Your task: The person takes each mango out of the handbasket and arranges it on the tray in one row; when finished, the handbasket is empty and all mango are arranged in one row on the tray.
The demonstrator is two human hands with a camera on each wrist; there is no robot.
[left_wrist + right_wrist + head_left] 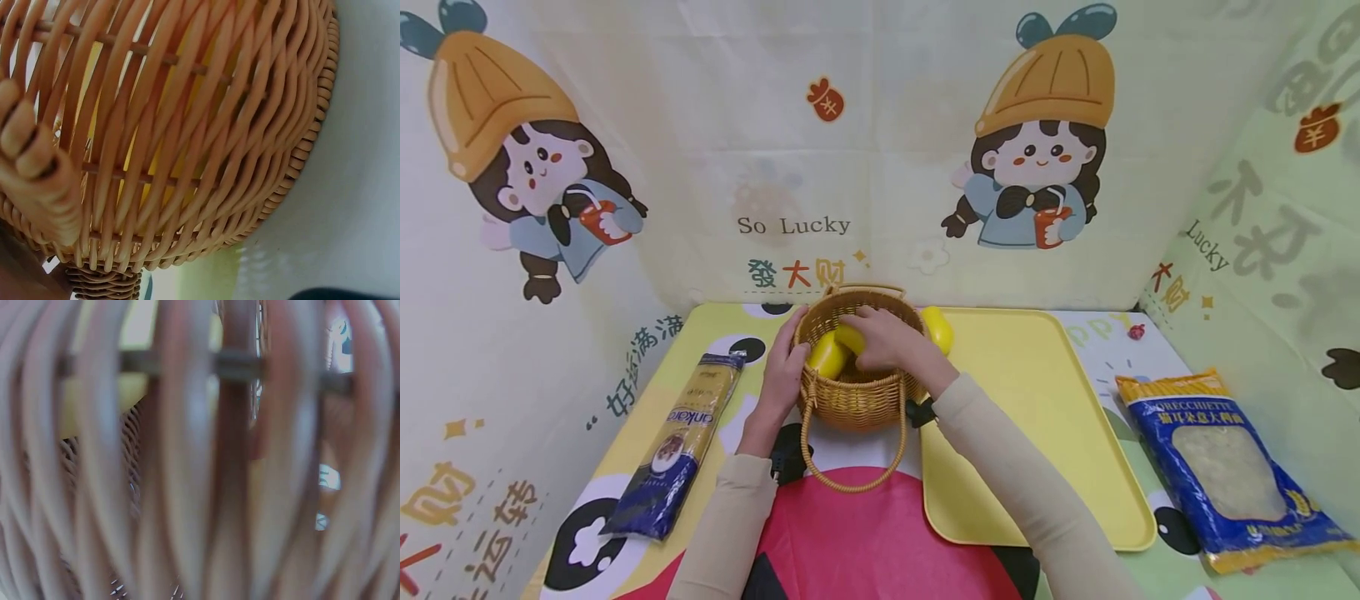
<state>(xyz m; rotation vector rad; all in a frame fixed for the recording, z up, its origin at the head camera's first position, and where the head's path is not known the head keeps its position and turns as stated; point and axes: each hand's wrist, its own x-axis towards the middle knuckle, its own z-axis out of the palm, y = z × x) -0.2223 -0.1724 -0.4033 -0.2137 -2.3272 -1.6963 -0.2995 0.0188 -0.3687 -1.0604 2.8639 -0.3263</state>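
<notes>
A round wicker basket (861, 404) stands at the middle of the table, one long handle hanging down its front. My left hand (782, 379) holds its left rim; in the left wrist view the woven wall (206, 137) fills most of the picture. Inside the basket lies a smooth yellow fruit-like piece (828, 358). My right hand (883, 340) reaches in over the right rim and grips a second yellow piece (850, 338), partly covered by the fingers. Blurred basket strands (187, 456) cross the right wrist view, with yellow behind them. Another yellow piece (937, 331) lies behind the basket's right side.
On the right is a yellow tray (1015, 400), which the right forearm crosses. A blue-and-yellow pasta bag (1228, 471) lies beyond it. At the left lies a long pasta packet (677, 446). Printed cloth walls (880, 150) enclose the back and sides.
</notes>
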